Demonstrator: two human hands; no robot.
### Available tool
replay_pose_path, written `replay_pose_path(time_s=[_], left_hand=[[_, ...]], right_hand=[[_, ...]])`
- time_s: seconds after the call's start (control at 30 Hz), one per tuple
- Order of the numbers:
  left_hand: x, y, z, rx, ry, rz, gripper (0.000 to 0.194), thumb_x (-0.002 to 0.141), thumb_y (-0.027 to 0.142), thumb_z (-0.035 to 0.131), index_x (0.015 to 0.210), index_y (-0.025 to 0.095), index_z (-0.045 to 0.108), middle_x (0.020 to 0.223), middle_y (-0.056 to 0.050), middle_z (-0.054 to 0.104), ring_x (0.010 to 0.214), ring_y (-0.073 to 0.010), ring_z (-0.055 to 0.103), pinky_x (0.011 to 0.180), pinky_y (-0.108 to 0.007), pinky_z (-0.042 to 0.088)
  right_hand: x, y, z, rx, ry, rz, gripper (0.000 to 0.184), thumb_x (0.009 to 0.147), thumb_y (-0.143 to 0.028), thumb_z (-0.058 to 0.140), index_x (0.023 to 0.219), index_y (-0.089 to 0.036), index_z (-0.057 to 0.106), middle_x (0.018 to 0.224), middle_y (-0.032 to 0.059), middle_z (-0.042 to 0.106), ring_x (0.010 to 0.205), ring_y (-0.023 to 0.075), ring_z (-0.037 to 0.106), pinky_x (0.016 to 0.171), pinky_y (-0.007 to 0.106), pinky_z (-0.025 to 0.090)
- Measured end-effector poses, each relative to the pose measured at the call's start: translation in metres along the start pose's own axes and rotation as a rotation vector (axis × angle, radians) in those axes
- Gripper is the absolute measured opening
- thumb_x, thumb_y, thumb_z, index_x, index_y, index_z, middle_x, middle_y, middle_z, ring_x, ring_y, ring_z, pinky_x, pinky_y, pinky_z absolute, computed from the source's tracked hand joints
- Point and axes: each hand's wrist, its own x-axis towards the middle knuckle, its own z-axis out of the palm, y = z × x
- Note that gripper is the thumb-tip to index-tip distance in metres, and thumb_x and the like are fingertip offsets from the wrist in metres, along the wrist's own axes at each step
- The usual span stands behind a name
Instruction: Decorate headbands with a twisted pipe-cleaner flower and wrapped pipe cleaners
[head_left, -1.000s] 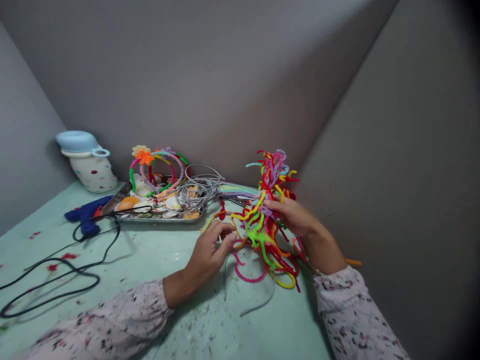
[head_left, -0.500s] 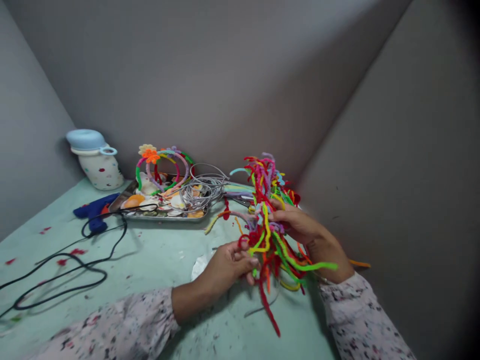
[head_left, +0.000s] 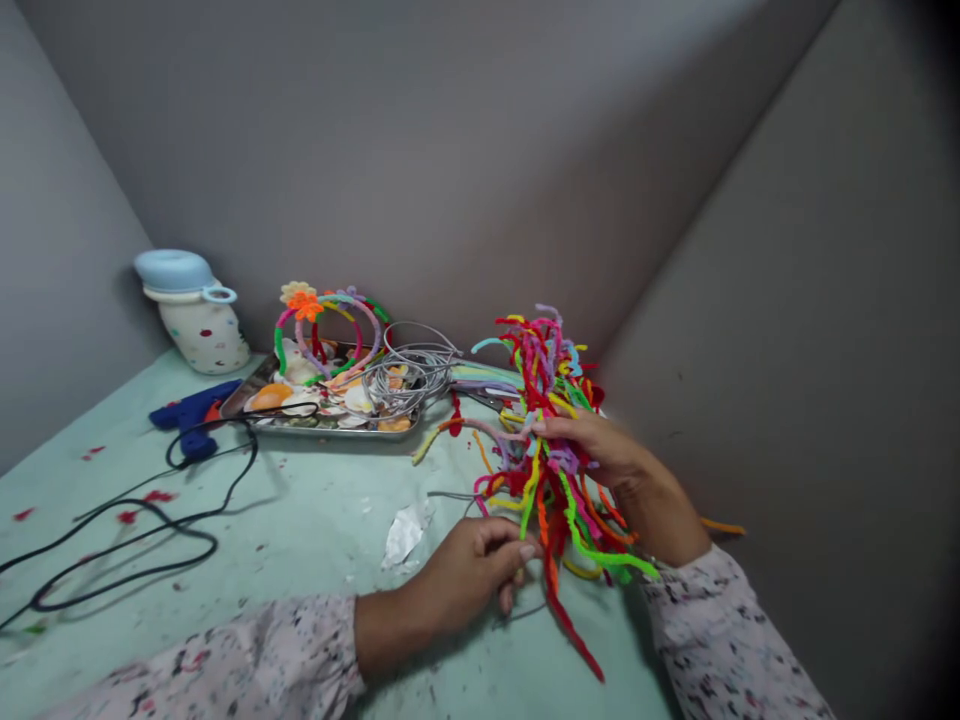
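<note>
A thick bundle of colourful pipe cleaners [head_left: 541, 375] stands upright, its red, pink, purple, yellow and green strands splaying at top and bottom. Around its middle, from the right, my right hand [head_left: 611, 455] is closed. Lower down, my left hand [head_left: 472, 570] is in a pinch with thumb and index together, where the lower end of a green pipe cleaner [head_left: 527, 510] meets the fingers. Long red strands [head_left: 566, 620] hang past the left fingertips. Scissors [head_left: 491, 402] lie partly hidden behind the bundle.
At the back, a metal tray [head_left: 330, 434] holds craft scraps, flowered pipe-cleaner hoops [head_left: 304, 305] and coiled grey wire [head_left: 412, 370]. Left of it are a blue glue gun [head_left: 196, 415], its black cord [head_left: 150, 520] and a blue-lidded cup [head_left: 199, 325]. Crumpled foil [head_left: 405, 535] lies near my left hand.
My left hand has moved slightly down and right, away from the bundle's middle. The lower strands have shifted and the foil shows more. My right hand stays around the bundle.
</note>
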Motion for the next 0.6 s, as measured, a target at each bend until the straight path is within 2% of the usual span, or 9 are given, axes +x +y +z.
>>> replay_pose_path(time_s=[0.1,0.23,0.33,0.47,0.6], left_hand=[[0.001,0.003,0.0,0.026,0.03,0.016,0.028,0.08,0.041,0.056,0.076,0.013,0.059,0.054,0.005,0.046,0.043,-0.0059,0.04,0.045,-0.02,0.03],[0.003,0.002,-0.003,0.069,0.06,0.044,0.025,0.081,0.037,0.054,0.082,0.013,0.062,0.057,0.004,0.046,0.045,-0.0064,0.04,0.046,-0.021,0.031],[0.005,-0.002,-0.008,0.111,0.083,0.065,0.025,0.082,0.035,0.052,0.088,0.014,0.064,0.057,0.004,0.045,0.045,-0.0069,0.038,0.046,-0.021,0.03],[0.005,-0.002,-0.011,0.179,0.094,0.069,0.026,0.083,0.034,0.05,0.092,0.015,0.065,0.056,0.004,0.043,0.045,-0.0071,0.034,0.045,-0.02,0.025],[0.002,0.001,-0.009,0.205,0.06,0.066,0.023,0.083,0.031,0.049,0.083,0.014,0.065,0.054,0.005,0.039,0.046,-0.007,0.03,0.045,-0.021,0.022]], right_hand=[[0.003,0.003,0.001,0.066,0.041,0.021,0.022,0.065,-0.036,0.073,0.075,-0.017,0.066,0.065,-0.0019,0.061,0.055,0.0105,0.051,0.054,0.025,0.041],[0.005,0.003,0.006,0.179,-0.006,0.072,0.02,0.066,-0.035,0.072,0.073,-0.017,0.064,0.059,-0.0031,0.06,0.048,0.0101,0.049,0.048,0.025,0.039],[0.008,0.004,0.009,0.257,-0.01,0.074,0.018,0.064,-0.031,0.072,0.07,-0.017,0.063,0.059,-0.0027,0.06,0.049,0.0102,0.051,0.05,0.024,0.041],[0.014,0.008,0.01,0.262,0.045,0.007,0.018,0.063,-0.03,0.073,0.071,-0.017,0.064,0.064,-0.0018,0.062,0.053,0.0104,0.052,0.052,0.024,0.043],[0.018,0.013,0.006,0.277,0.161,0.006,0.018,0.066,-0.035,0.07,0.069,-0.02,0.061,0.061,-0.0017,0.06,0.052,0.0123,0.051,0.052,0.026,0.043]])
